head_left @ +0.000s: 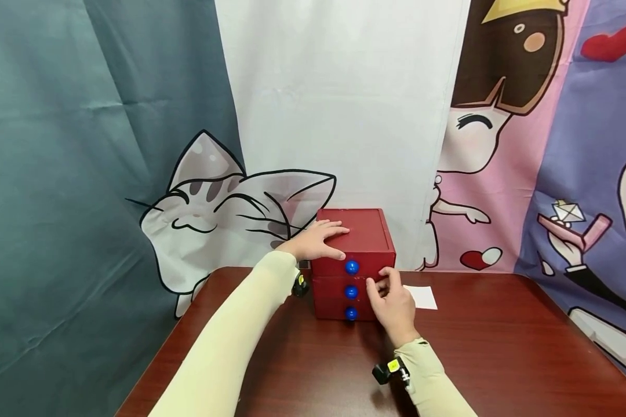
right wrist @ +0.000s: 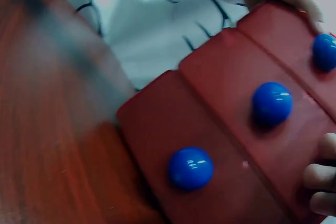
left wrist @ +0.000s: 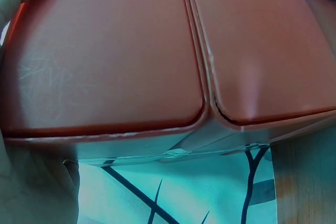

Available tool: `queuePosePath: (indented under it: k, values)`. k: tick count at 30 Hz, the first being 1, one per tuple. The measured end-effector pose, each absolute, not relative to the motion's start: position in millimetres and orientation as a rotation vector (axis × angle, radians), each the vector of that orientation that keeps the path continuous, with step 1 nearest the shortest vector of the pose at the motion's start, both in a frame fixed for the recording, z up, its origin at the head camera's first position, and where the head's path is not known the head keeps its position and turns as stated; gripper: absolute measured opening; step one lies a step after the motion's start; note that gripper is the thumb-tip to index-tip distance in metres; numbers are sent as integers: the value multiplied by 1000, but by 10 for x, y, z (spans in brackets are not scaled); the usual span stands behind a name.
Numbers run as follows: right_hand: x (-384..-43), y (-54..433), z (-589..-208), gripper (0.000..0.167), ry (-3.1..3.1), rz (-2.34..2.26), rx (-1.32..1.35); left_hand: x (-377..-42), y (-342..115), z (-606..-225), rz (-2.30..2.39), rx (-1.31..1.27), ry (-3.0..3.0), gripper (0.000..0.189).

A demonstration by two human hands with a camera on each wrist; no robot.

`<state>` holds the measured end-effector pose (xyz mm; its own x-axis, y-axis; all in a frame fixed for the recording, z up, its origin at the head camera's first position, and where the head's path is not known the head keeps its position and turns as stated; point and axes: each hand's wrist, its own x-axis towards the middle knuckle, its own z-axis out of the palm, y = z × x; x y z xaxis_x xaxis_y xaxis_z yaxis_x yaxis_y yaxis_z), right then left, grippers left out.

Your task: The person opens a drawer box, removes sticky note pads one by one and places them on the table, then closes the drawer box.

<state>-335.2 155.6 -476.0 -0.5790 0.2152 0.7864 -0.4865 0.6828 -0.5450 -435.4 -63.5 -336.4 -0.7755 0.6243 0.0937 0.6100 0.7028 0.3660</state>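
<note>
A red three-drawer box (head_left: 327,301) with one round blue knob (head_left: 351,291) on each drawer stands on the table. Its drawer fronts look flush in the head view. My left hand (head_left: 315,240) rests on the left part of the top with fingers spread; its thumb reaches the front top edge. At the front right edge is my right hand (head_left: 395,304), fingers loosely bent, thumb and index finger apart. Several of its fingertips (right wrist: 317,176) show beside the box front in the right wrist view, clear of the knobs. Whether they press on it, I cannot tell.
A white paper (head_left: 422,297) lies on the brown table (head_left: 480,341) right of the box. Behind the table hangs a printed curtain (head_left: 344,104) with cartoon figures. Each wrist carries a small black camera (head_left: 382,373).
</note>
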Motion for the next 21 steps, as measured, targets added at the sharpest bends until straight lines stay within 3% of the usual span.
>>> queuePosePath:
  k: [11,21]
  values:
    - [-3281,1294,-4889,33,-2256,895,312,-4308,-663,-3389,635,1035,2861,77]
    - [-3277,1119,-4897,34,-2283,803,199,-4294,-640,-3366,597,1043,2886,76]
